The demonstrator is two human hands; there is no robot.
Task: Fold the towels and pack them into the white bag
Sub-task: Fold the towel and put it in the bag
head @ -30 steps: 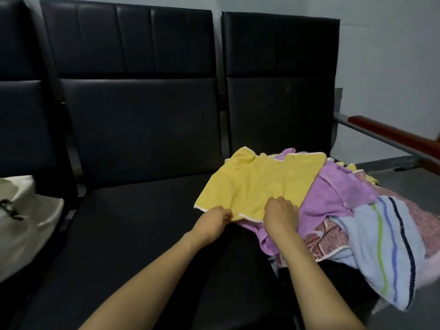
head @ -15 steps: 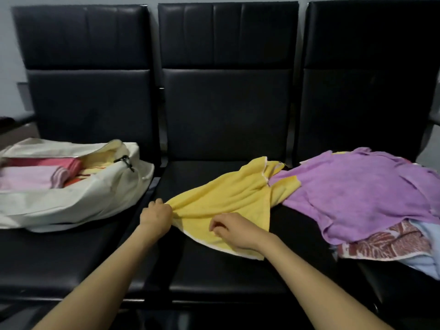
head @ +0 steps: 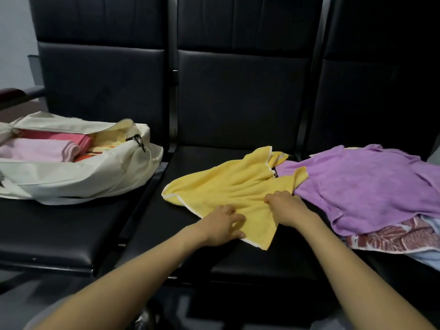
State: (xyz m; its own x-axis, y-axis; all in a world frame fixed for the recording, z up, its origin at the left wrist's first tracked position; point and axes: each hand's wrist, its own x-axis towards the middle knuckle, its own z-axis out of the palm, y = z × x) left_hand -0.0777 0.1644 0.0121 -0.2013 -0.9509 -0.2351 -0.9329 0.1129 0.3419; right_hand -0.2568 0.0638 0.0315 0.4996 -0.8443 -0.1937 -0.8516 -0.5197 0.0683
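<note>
A row of black padded seats fills the view, and both bare forearms reach over the middle seat's front edge. The left hand lies on the near corner of the yellow towel, fingers spread and bent, tips pressing the cloth. The right hand pinches a bunch of that towel, with creases fanning out from it. The towel lies rumpled across the middle seat, its far corner touching the purple towel heaped over a red patterned towel on the right seat. On the left seat the white bag gapes, with pink folded towels inside. Dark backrests rise behind, with pale wall at far left.
</note>
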